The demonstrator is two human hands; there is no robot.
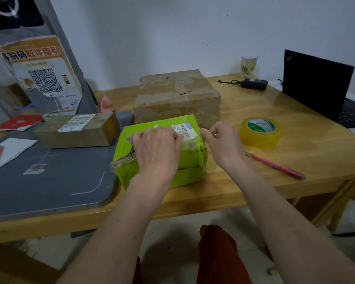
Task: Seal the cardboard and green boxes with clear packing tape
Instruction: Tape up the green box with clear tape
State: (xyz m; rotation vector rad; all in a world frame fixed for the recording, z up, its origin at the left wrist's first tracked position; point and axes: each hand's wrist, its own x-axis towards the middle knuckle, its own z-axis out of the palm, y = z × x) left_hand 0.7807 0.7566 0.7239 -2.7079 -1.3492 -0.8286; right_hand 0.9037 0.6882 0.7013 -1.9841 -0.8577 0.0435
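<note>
The green box [162, 154] lies on the wooden table [275, 160] in front of me, with a white barcode label on top and old torn tape on its left side. My left hand [156, 148] rests on its top, fingers curled at the label and holding one end of a clear tape strip [190, 138]. My right hand [221, 142] pinches the other end at the box's upper right edge. The big cardboard box [178, 97] stands right behind, patched with tape. The tape roll [260, 132] lies flat to the right.
A smaller brown parcel [78, 130] sits on a grey mat [49, 181] to the left. A pink pen [275, 166] lies right of my right wrist. A laptop [316, 85], a black charger [254, 84] and a glass [248, 65] are at the back right.
</note>
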